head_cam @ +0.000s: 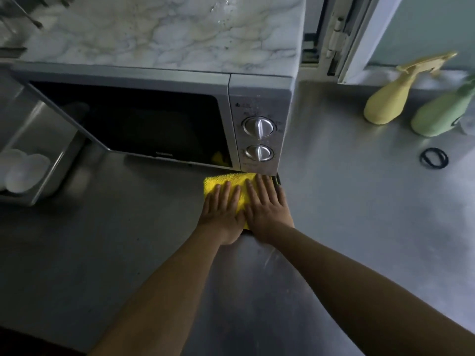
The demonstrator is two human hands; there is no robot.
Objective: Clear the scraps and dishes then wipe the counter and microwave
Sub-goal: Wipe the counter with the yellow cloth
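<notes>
Head view: bright yellow fluffy cloth (226,182), flat under left hand (223,214) and right hand (267,210), fingers straight.

You've got one microwave (154,119) with two knobs (259,127), one yellow cloth (226,179), two spray bottles (390,98), two hands (222,217), one black band (434,159).

dim, cool light. a white window frame (341,34) with a hinge (334,37) stands at the back right, pale green wall (424,24) beside it. two spray bottles, yellow (393,98) and green (442,114), stand below.
</notes>
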